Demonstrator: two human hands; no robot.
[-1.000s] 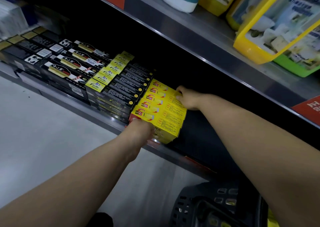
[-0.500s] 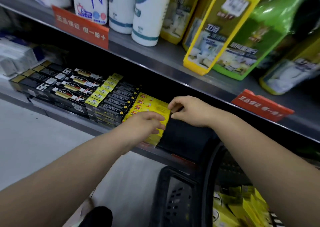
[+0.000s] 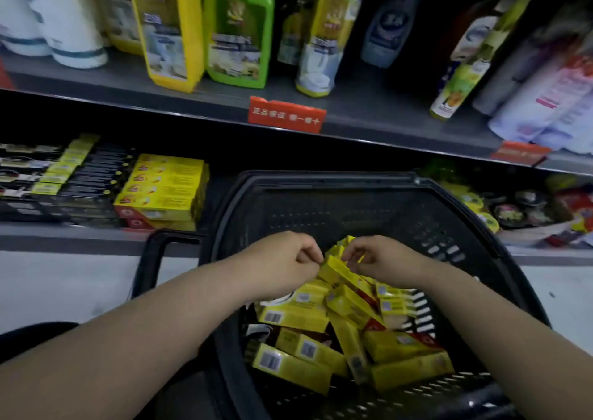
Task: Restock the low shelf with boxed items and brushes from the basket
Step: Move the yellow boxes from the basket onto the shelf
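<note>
Yellow box [image 3: 340, 268] over basket [image 3: 321, 179], seemingly pinched by left hand [image 3: 282, 259] and right hand [image 3: 382, 261].

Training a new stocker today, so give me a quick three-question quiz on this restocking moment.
1. True or false: the left hand and right hand both pinch one yellow box over the basket.
2. The loose boxes in the basket are mostly: A black, B yellow, C green.
3. Fill in: on the low shelf, the yellow stack sits to the picture's ____ of the black boxes.
Key: 1 true; 2 B; 3 right.
</note>
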